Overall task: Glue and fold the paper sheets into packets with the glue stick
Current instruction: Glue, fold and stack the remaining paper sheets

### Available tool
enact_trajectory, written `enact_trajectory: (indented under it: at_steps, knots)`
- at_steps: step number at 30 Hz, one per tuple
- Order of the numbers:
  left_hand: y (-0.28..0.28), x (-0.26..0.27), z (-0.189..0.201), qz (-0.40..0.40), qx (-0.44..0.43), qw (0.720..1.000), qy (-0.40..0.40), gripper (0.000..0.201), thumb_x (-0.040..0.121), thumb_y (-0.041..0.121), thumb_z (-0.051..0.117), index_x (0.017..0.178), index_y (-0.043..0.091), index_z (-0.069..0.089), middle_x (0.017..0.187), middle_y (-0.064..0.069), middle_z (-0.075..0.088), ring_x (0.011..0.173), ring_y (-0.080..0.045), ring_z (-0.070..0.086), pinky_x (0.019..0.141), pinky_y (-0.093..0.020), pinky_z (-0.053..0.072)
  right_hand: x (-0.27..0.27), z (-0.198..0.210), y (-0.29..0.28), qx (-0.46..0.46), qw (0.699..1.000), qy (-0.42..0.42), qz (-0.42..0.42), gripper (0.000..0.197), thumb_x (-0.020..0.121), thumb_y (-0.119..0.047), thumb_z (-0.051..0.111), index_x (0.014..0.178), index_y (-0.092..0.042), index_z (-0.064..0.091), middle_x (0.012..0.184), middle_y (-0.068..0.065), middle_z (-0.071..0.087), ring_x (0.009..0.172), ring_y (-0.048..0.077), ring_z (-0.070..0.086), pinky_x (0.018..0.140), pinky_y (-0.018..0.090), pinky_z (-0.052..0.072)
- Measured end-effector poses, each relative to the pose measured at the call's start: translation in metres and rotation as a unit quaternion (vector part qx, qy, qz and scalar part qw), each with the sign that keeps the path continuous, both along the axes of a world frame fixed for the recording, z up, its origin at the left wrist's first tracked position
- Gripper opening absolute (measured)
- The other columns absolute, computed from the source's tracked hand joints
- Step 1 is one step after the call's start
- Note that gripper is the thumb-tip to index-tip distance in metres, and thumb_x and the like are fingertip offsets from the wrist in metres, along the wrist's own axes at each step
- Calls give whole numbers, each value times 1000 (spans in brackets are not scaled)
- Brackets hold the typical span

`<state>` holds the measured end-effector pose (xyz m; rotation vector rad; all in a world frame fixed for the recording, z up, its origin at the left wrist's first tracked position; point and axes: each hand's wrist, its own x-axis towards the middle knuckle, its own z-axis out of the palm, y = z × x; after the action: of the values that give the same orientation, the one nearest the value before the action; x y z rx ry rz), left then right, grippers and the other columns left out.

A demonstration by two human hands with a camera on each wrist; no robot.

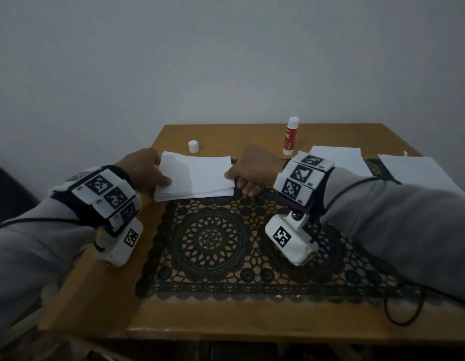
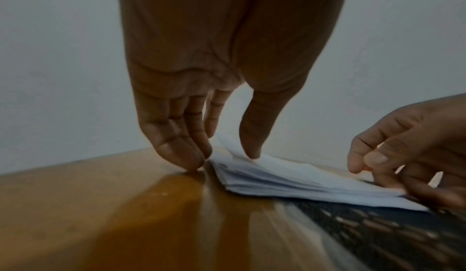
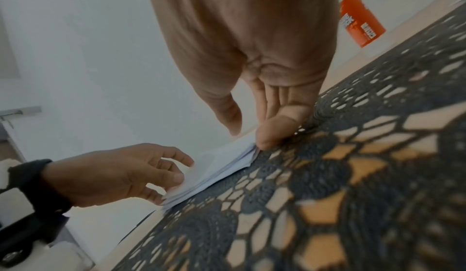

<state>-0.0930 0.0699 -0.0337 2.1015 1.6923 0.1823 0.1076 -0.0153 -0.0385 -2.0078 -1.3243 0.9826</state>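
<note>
— What's on the left?
— The left hand (image 1: 145,166) pinches the left edge of the stack of small white paper sheets (image 1: 196,178), thumb on top.
— And rightward?
— The right hand (image 1: 255,169) grips its right edge. The red-and-white glue stick (image 1: 290,136) stands uncapped, far right, on the wooden table (image 1: 117,295).

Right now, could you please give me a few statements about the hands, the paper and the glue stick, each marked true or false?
1. The glue stick stands upright on the table. True.
2. The right hand holds the glue stick. False: it holds the right edge of the paper stack.
3. The left hand touches the stack's left edge. True.
4. The white cap sits on the glue stick. False: it stands apart, behind the stack.
5. More white sheets lie to the right. True.
</note>
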Motion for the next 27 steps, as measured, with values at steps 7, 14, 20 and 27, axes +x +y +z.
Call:
enact_trajectory:
  at_steps: [7,14,20,27]
  knots:
    - [-10,-8,6,-41,-47,997,-44,60,76,11,78,128,9,47,110,-17,58,91,-34,64,83,-47,56,-3,-3,-6,76,997,3,2,18,88,-3,64,97,12,64,85,25,70,71,35,72,67,47,61]
    - [-20,-6,3,-115,-4,987,109,62,74,26,80,129,22,50,129,-8,51,110,-23,49,91,-34,42,8,4,-27,95,994,32,36,16,92,-3,53,99,8,62,88,20,70,71,31,70,64,38,61]
    - [-31,3,4,-126,65,981,136,58,79,43,72,128,23,50,134,-11,47,121,-31,41,99,-40,36,55,5,-69,164,950,-264,39,16,94,-18,54,87,-6,62,84,8,65,78,24,62,71,35,53]
    - [-74,67,15,-282,170,944,-7,35,87,28,66,120,20,58,115,-2,56,107,-19,50,86,-30,38,158,2,-111,133,892,-432,-27,21,92,-20,55,82,-1,59,81,12,61,77,27,54,69,41,46]
